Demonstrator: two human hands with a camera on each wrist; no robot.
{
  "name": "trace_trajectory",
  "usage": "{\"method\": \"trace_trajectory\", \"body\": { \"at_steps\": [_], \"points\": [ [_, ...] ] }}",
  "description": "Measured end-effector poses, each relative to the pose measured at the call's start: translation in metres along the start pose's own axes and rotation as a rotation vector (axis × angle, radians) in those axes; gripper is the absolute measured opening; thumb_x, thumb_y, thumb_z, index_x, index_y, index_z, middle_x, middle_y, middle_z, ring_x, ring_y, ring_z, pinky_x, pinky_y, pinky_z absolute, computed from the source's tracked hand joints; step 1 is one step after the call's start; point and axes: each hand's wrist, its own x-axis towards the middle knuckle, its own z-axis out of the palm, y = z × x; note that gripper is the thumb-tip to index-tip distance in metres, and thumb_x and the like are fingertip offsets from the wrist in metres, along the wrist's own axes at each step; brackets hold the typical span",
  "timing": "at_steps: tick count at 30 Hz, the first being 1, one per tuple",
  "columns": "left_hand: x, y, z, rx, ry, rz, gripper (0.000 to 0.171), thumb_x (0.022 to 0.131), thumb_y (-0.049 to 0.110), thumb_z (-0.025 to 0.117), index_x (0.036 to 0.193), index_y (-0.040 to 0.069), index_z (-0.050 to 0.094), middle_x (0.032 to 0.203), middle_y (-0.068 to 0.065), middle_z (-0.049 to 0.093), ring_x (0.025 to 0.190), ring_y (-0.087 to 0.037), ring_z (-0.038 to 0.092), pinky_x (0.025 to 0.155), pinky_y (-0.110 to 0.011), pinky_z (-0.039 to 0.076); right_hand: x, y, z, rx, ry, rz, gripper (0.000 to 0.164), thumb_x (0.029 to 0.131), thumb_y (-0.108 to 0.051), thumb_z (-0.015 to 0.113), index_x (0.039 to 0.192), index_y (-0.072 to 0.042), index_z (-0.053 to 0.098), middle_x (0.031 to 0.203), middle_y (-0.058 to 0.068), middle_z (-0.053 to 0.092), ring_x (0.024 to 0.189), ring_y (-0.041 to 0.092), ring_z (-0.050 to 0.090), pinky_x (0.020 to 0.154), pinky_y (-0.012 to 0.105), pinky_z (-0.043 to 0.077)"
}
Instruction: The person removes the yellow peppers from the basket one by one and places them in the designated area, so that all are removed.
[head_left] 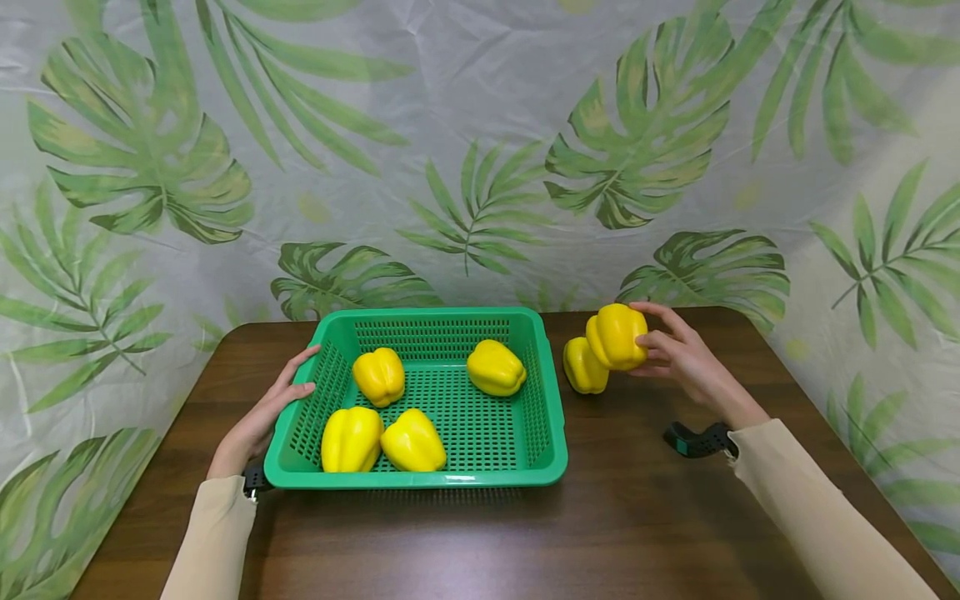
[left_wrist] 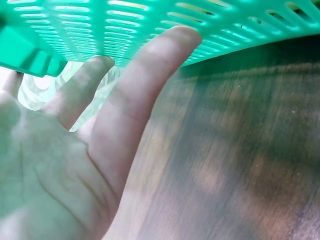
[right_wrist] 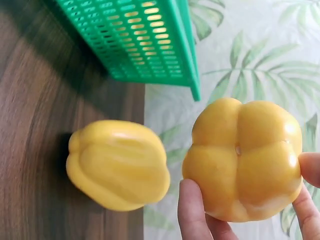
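Observation:
A green plastic basket (head_left: 555, 417) with slotted walls holds several yellow bell peppers, among them one bell pepper (head_left: 496, 367) at its right. My left hand (head_left: 264, 408) is at the basket's left side; in the left wrist view its straight fingers (left_wrist: 142, 82) lie against the slotted outer wall. To the right of the basket, my right hand (head_left: 678, 358) pinches a yellow bell pepper (head_left: 617, 337) between thumb and fingers, raised above the table. In the right wrist view this held pepper (right_wrist: 245, 160) shows its lobed end. Another yellow bell pepper (right_wrist: 117, 165) sits on the table beside it.
The brown wooden table (head_left: 487, 542) carries the basket near its back edge. Behind hangs a pale cloth (head_left: 480, 108) printed with green leaves. A black wrist strap (head_left: 697, 440) sticks out below the right wrist.

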Motion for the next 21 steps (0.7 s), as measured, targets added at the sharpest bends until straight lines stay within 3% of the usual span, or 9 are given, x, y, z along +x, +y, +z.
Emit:
{"method": "trace_trajectory", "body": {
  "at_steps": [21],
  "points": [
    [0.0,0.0,0.001,0.005,0.007,-0.002,0.058,0.104,0.021,0.036,0.153,0.032,0.007,0.152,-0.02,0.002,0.111,-0.021,0.051,0.084,-0.039,0.05,-0.002,0.026,-0.024,-0.01,0.075,0.025,0.048,0.099,-0.016,0.051,0.143,-0.019,0.033,0.118,0.012,0.045,0.087,0.015,0.066,0.076,0.04,0.054]
  ]
}}
